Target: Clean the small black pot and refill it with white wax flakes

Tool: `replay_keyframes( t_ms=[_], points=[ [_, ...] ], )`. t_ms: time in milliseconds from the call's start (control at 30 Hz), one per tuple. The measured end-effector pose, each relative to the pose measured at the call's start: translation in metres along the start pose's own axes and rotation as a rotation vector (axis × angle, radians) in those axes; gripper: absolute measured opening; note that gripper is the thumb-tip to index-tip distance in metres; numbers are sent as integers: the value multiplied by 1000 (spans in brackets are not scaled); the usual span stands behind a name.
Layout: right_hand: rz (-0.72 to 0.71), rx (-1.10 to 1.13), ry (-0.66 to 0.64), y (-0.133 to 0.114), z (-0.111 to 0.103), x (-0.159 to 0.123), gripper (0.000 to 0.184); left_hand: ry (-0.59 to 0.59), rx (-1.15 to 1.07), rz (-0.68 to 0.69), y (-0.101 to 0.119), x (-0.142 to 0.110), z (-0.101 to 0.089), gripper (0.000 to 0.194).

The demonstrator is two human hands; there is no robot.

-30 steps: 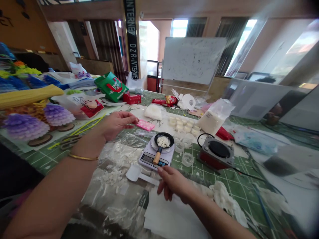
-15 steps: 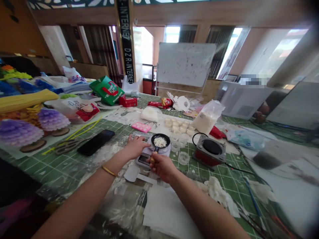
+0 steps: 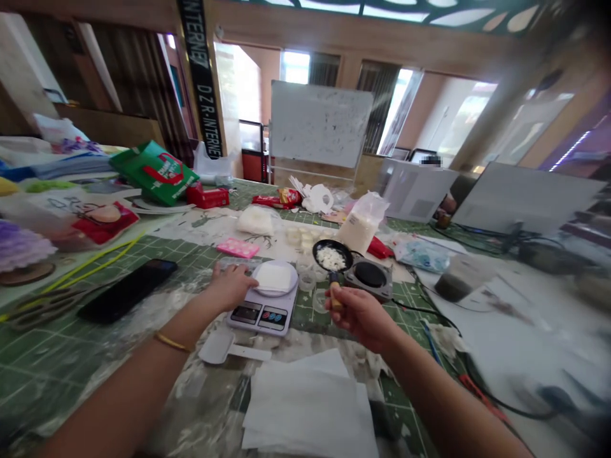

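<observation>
Right hand (image 3: 361, 313) clenched on the wooden handle of a small black pan (image 3: 333, 257) holding white bits, pan in the air between scale (image 3: 265, 299) and burner (image 3: 368, 275). Left hand (image 3: 231, 284) rests loosely on the scale's left edge, gripping nothing. White scoop (image 3: 218, 346) near the scale, phone (image 3: 128, 289) left.

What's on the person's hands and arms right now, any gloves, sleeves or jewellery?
Both hands are bare, no gloves. The left hand has a thin gold bangle at the wrist. The right hand wears nothing visible. No sleeves show on either forearm.
</observation>
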State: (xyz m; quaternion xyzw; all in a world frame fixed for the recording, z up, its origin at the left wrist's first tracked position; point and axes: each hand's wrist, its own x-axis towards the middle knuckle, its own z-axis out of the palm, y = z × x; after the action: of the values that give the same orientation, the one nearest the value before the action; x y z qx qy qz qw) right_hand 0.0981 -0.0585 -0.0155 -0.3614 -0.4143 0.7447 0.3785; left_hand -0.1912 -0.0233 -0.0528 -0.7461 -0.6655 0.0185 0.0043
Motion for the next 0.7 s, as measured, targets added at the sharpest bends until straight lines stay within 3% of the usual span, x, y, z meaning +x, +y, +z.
replay_keyframes(
  t_ms=[133, 300, 600, 700],
  points=[
    [-22, -18, 100, -17, -35, -22, 24, -12, -16, -19, -2, 4, 1, 39],
    [1, 35, 209, -19, -61, -27, 21, -28, -5, -34, 2, 7, -4, 37],
    [37, 123, 249, -5, -71, -27, 31, 48, -93, -41, 20, -1, -13, 25],
    [77, 119, 250, -6, -71, -33, 33, 38, -270, -23, 30, -13, -25, 43]
  ],
)
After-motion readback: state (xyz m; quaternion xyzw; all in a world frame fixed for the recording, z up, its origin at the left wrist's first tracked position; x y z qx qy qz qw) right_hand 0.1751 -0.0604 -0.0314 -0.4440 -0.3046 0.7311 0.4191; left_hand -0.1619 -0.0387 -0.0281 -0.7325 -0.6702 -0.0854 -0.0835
